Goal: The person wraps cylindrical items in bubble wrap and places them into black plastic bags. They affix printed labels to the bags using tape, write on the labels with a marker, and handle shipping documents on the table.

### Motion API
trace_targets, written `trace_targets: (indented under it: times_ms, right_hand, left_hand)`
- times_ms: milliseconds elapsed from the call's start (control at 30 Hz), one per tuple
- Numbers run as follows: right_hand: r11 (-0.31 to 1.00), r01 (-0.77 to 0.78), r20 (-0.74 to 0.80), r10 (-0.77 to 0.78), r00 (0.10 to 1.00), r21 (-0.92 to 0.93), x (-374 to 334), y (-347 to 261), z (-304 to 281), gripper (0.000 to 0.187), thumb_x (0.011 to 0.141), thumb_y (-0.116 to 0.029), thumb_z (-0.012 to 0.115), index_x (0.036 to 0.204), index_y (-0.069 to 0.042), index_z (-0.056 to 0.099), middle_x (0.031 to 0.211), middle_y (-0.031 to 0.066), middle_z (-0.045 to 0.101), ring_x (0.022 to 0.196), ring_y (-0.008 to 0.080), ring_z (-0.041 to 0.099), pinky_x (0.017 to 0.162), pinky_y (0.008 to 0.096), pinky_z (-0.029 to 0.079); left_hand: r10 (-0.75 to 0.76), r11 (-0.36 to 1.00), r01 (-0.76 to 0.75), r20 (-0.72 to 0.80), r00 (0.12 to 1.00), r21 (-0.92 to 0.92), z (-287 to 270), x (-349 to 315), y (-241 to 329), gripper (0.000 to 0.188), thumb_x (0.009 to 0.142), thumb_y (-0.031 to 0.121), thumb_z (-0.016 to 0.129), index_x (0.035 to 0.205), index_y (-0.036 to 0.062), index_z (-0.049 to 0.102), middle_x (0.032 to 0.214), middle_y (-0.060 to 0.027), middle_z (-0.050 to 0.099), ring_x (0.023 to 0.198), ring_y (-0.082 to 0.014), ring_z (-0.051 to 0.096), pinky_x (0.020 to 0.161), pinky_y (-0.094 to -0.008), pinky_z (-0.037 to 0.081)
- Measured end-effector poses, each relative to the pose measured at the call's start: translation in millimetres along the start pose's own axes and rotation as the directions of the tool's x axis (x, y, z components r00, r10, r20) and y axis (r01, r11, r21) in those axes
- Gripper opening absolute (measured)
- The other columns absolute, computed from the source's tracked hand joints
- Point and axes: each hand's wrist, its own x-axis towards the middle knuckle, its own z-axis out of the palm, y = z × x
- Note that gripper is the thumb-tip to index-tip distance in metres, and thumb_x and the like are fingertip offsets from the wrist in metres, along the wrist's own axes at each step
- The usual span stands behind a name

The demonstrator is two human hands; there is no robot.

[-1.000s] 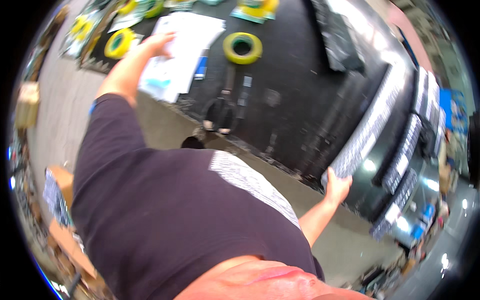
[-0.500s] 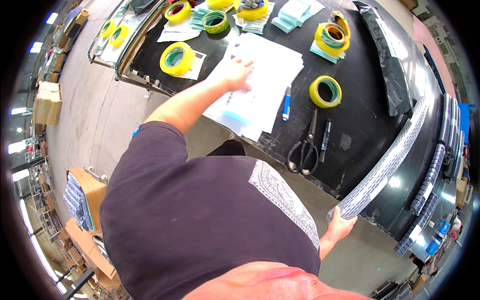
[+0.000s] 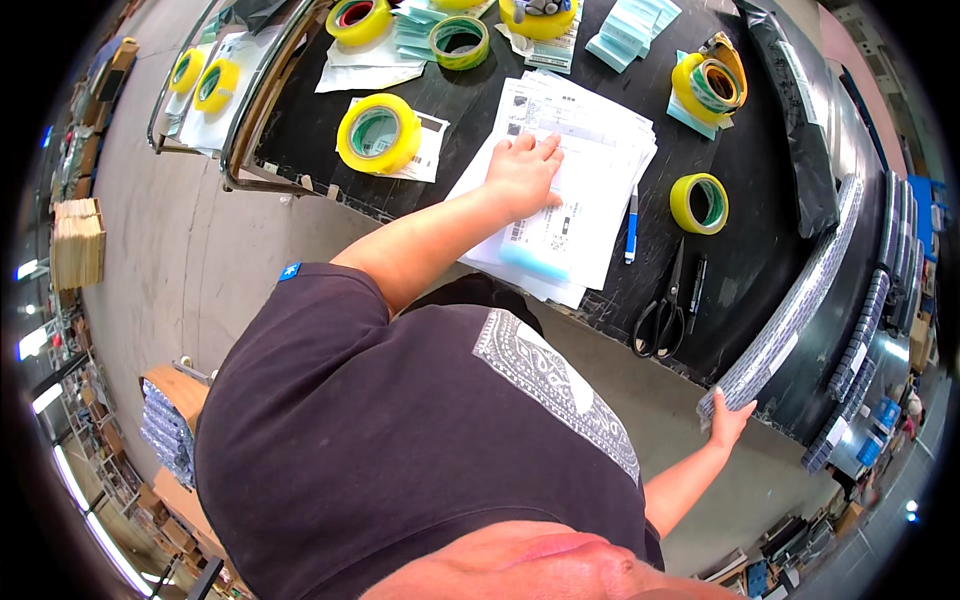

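Note:
My left hand (image 3: pixel 524 176) lies on a stack of printed white papers (image 3: pixel 610 165), fingers stretched out over the sheets. A pale blue patch (image 3: pixel 535 262) shows at the stack's near edge. At the table's front edge, my right hand (image 3: pixel 730 418) grips the near end of a long grey-and-white patterned roll (image 3: pixel 795 310), which stretches away along the table's right part. Just right of the papers lies a blue marker (image 3: pixel 632 225). Black-handled scissors (image 3: pixel 660 318) and a black pen (image 3: pixel 697 293) rest between papers and roll.
Yellow tape rolls (image 3: pixel 380 134) stand on the black table (image 3: pixel 600 90), one (image 3: pixel 699 204) beyond the scissors. Pale blue folded slips (image 3: pixel 632 32) lie at the back. A black wrapped package (image 3: pixel 795 130) and more dark rolls (image 3: pixel 860 335) lie at right. A metal-framed cart (image 3: pixel 232 140) adjoins the left.
The view has shifted, so the table sits differently in it. My left hand still rests on the papers, its fingers slightly closer together. My right hand keeps hold of the roll's end.

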Motion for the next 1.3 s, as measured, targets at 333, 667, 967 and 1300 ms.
trace_targets:
  times_ms: [333, 667, 967, 1300]
  right_hand:
    - [0.978, -0.112, -0.2, 0.076, 0.977, -0.178, -14.1, -30.5, 20.4, 0.107, 0.073, -0.05, 0.08, 0.152, -0.004, 0.025, 0.142, 0.028, 0.047, 0.129, 0.0423, 0.048, 0.108, 0.0481, 0.041]
    - [0.976, -0.12, -0.228, 0.077, 0.971, -0.181, -11.0, -25.9, 23.2, 0.104, 0.073, -0.051, 0.079, 0.151, -0.004, 0.028, 0.14, 0.0277, 0.049, 0.129, 0.0418, 0.05, 0.107, 0.0476, 0.042]
    - [0.985, -0.13, -0.22, 0.102, 0.97, -0.118, -12.2, -25.0, 20.5, 0.101, 0.072, -0.049, 0.079, 0.15, -0.006, 0.031, 0.141, 0.0256, 0.049, 0.129, 0.0413, 0.05, 0.106, 0.0479, 0.042]
    - [0.79, 0.597, -0.454, -0.588, 0.669, -0.142, -10.6, -117.7, 4.1, 0.058, 0.084, -0.029, 0.075, 0.132, -0.001, 0.056, 0.136, 0.0204, 0.056, 0.126, 0.0358, 0.053, 0.107, 0.0446, 0.041]
  left_hand:
    - [0.011, 1.0, -0.011, -0.003, 1.0, -0.01, 2.0, 0.4, -4.1, 0.073, 0.08, 0.05, 0.071, 0.141, 0.0132, 0.052, 0.158, -0.001, 0.037, 0.132, -0.025, 0.042, 0.107, -0.0445, 0.035]
    - [0.003, 1.0, -0.003, 0.01, 1.0, -0.025, -0.2, 2.1, -4.5, 0.072, 0.08, 0.048, 0.072, 0.141, 0.014, 0.052, 0.157, 0.0001, 0.038, 0.132, -0.0248, 0.043, 0.107, -0.0441, 0.035]
    - [0.015, 1.0, -0.015, -0.005, 1.0, -0.003, 1.3, 5.0, -2.8, 0.068, 0.082, 0.048, 0.07, 0.138, 0.0133, 0.054, 0.156, -0.0004, 0.04, 0.131, -0.025, 0.045, 0.106, -0.0425, 0.036]
    - [0.122, 0.968, -0.209, -0.466, 0.876, -0.14, 3.5, -11.4, -11.8, 0.036, 0.083, 0.025, 0.071, 0.116, 0.0092, 0.066, 0.131, -0.0066, 0.062, 0.113, -0.0296, 0.057, 0.098, -0.0427, 0.045]
